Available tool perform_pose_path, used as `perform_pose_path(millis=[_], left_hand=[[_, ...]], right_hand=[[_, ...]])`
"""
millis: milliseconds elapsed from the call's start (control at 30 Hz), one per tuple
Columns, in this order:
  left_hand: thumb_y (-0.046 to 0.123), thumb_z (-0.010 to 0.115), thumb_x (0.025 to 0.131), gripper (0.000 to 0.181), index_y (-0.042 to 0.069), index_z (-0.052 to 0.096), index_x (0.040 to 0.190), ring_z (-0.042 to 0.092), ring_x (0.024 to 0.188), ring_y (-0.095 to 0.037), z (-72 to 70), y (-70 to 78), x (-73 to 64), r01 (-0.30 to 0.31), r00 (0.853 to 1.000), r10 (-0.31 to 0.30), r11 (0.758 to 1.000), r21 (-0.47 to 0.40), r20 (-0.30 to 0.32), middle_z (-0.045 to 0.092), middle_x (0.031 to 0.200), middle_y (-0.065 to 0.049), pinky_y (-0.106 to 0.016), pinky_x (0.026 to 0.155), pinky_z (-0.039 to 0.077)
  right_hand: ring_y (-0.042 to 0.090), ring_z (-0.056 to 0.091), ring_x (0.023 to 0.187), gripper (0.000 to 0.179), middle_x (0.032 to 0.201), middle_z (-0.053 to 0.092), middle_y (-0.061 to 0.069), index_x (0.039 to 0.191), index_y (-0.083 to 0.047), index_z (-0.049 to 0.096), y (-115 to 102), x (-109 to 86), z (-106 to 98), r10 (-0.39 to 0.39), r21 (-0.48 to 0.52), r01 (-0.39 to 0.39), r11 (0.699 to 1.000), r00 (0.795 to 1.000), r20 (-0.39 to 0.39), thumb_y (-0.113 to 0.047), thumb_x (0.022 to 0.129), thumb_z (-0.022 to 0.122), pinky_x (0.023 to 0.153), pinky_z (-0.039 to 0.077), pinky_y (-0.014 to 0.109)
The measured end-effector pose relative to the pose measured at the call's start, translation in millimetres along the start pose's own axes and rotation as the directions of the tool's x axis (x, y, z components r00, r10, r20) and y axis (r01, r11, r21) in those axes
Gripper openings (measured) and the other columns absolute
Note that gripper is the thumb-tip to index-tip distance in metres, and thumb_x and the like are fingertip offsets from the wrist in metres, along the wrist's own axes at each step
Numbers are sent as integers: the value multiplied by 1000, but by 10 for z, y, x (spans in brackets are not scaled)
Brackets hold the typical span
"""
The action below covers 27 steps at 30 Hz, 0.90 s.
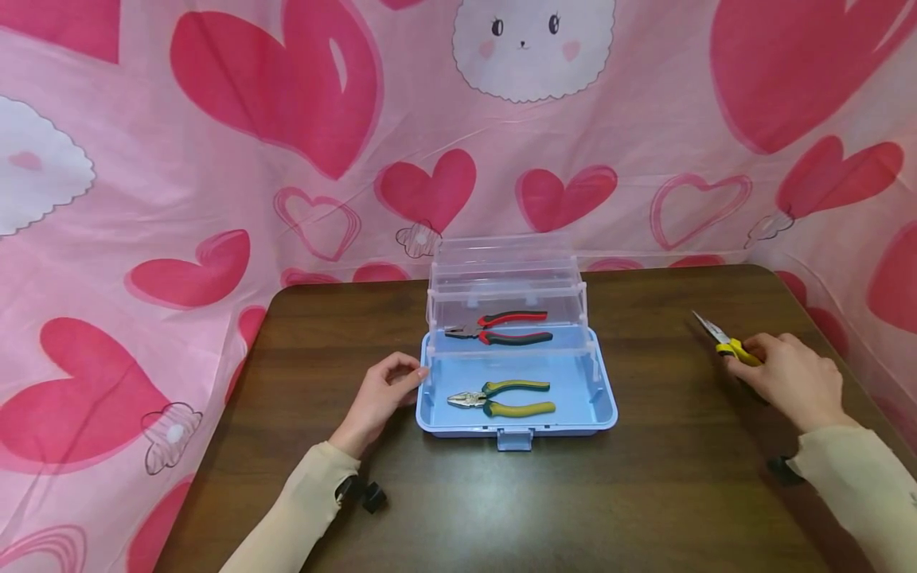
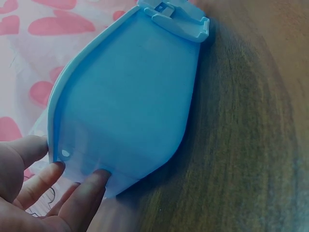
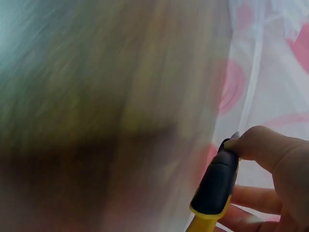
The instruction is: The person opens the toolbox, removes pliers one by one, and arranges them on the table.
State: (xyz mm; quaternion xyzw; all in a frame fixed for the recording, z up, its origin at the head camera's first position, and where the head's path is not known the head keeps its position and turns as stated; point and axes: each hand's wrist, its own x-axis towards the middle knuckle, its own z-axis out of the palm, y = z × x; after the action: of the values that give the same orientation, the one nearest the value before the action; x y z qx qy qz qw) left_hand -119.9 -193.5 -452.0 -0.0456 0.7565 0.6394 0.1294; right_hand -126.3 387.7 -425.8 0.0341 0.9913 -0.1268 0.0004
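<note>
A light-blue toolbox (image 1: 512,368) with its clear lid raised stands on the table. My left hand (image 1: 378,398) holds its left edge; in the left wrist view, the thumb touches the rim and the fingertips press the outer side wall (image 2: 125,96). Inside, combination pliers with green-and-yellow handles (image 1: 526,411) lie near the front. Behind them are red-and-black pliers (image 1: 517,340), seen through clear plastic. Over the table's right side, my right hand (image 1: 798,378) grips long-nose pliers with yellow handles (image 1: 738,350), their tips pointing away to the left. The right wrist view shows a black-and-yellow handle (image 3: 215,183) in the fingers.
The dark wooden table (image 1: 516,509) runs back to a pink cloth (image 1: 645,119) printed with hearts, which also hangs along both sides. At the toolbox's front is a latch (image 1: 515,440). A black wrist device (image 1: 361,493) sits below my left sleeve.
</note>
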Motion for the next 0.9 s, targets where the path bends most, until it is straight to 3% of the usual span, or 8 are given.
perform_pose_path(millis=[433, 900], left_hand=[[22, 74, 99, 30, 1, 68, 119, 71, 96, -22, -1, 31, -11, -17, 1000, 16, 1000, -20, -14, 71, 116, -15, -39, 89, 62], [24, 74, 99, 30, 3, 68, 119, 69, 98, -23, 8, 56, -22, 7, 1000, -7, 1000, -17, -18, 69, 117, -14, -39, 89, 62]], right_hand=[[58, 56, 95, 65, 111, 58, 40, 120, 12, 57, 378, -76, 19, 170, -33, -169, 985, 984, 43, -46, 96, 70, 71, 43, 70], [54, 57, 86, 73, 112, 57, 42, 121, 13, 54, 565, -30, 63, 230, -35, -228, 973, 971, 60, -54, 96, 67, 66, 44, 64]])
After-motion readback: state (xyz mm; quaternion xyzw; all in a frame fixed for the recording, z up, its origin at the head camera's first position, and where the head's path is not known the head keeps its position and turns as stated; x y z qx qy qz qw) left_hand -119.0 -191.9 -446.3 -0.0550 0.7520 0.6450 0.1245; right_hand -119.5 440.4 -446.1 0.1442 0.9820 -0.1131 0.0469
